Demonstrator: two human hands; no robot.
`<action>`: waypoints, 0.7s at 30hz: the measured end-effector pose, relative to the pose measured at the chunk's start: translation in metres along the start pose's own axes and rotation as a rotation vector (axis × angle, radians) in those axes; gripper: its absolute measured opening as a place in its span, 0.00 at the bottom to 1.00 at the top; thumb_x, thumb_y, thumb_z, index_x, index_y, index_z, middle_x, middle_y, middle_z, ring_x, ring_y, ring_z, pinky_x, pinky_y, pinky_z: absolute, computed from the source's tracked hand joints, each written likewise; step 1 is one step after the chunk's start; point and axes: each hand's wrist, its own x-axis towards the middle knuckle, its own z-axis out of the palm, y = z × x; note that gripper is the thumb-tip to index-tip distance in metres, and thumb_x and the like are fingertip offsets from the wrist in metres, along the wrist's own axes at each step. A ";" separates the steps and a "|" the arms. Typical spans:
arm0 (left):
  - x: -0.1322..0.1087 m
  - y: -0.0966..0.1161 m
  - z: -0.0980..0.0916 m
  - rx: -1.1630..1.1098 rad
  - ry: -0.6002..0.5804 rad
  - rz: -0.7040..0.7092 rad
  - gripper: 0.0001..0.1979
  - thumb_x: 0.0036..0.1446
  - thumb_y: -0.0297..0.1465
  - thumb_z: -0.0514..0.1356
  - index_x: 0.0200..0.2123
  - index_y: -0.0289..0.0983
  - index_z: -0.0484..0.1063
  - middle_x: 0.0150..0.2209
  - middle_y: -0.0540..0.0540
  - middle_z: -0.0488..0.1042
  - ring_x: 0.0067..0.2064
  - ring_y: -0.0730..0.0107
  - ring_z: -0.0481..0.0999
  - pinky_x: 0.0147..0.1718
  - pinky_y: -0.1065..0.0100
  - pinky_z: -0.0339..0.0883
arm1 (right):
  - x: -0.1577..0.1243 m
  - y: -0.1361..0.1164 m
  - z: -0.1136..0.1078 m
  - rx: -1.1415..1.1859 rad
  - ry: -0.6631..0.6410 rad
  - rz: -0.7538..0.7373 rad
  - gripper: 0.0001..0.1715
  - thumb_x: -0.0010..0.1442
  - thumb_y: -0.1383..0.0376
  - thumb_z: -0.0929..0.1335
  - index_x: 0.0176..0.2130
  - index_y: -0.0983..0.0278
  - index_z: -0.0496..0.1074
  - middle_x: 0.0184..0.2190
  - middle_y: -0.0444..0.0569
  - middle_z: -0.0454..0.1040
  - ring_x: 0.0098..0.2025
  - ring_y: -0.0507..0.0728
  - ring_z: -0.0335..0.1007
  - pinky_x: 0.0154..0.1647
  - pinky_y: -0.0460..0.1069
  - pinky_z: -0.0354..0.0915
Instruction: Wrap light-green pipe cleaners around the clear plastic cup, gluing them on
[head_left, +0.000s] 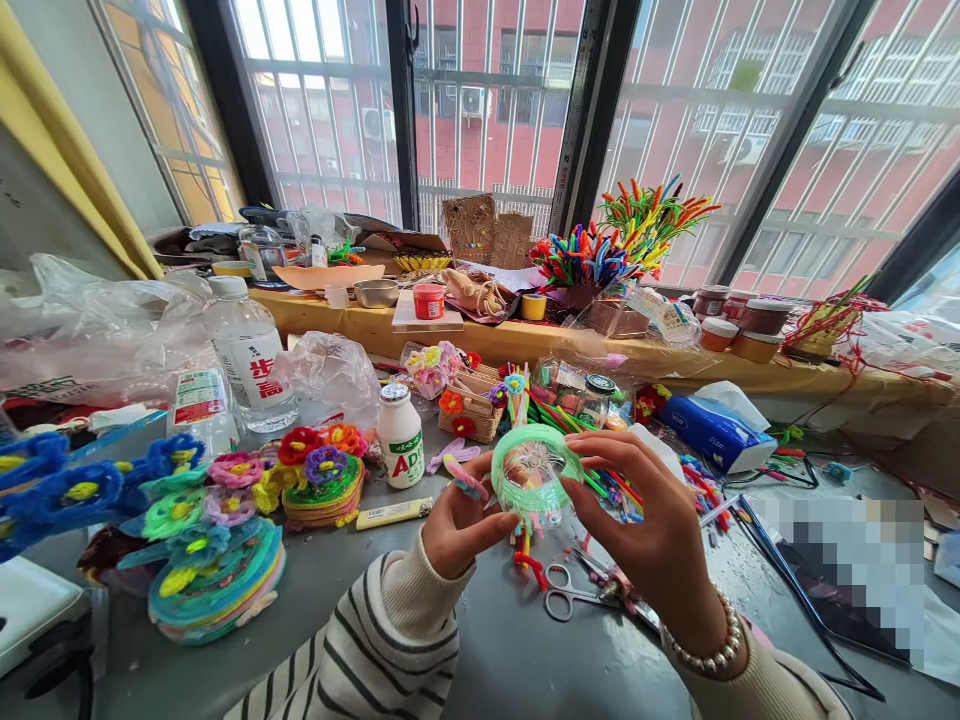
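Note:
A translucent green ring, like a roll of tape [534, 432], is held up over the table between both hands. My right hand [641, 510] grips its right side with thumb and fingers; a beaded bracelet is on that wrist. My left hand [463, 520] has its thumb by the ring's lower left edge, and a small pink fuzzy piece [465, 476] is held at its fingers. Metal scissors [574, 592] lie on the table below the hands. Just beneath the ring are red and yellow fuzzy stems [529, 560], partly hidden.
Fuzzy flower arrangements [217, 575] stand at the left, near a white bottle [400, 440], a yellow lighter [394, 513] and a large clear bottle [251, 360]. A blue tissue pack [716, 430] and a dark-framed tray [810, 590] are at the right. Jars and colourful stems line the windowsill.

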 end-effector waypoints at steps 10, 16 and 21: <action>0.001 0.001 0.000 0.035 0.017 -0.004 0.29 0.35 0.33 0.67 0.45 0.39 0.67 0.41 0.44 0.73 0.45 0.54 0.70 0.43 0.59 0.64 | 0.000 0.000 0.000 0.018 0.001 0.006 0.12 0.50 0.70 0.67 0.38 0.61 0.67 0.37 0.48 0.69 0.41 0.55 0.66 0.38 0.52 0.68; 0.000 0.001 -0.001 0.025 0.027 -0.016 0.28 0.35 0.32 0.67 0.44 0.41 0.68 0.42 0.45 0.73 0.45 0.55 0.70 0.43 0.59 0.64 | 0.002 -0.002 0.000 0.031 -0.016 0.009 0.10 0.51 0.69 0.66 0.37 0.61 0.67 0.37 0.48 0.69 0.41 0.55 0.66 0.37 0.52 0.67; 0.001 0.002 -0.001 0.017 0.005 -0.036 0.30 0.34 0.33 0.67 0.45 0.41 0.67 0.41 0.45 0.73 0.46 0.54 0.69 0.44 0.59 0.62 | 0.003 -0.001 -0.003 0.105 -0.068 0.046 0.10 0.50 0.68 0.67 0.36 0.61 0.66 0.39 0.49 0.66 0.43 0.56 0.64 0.39 0.52 0.67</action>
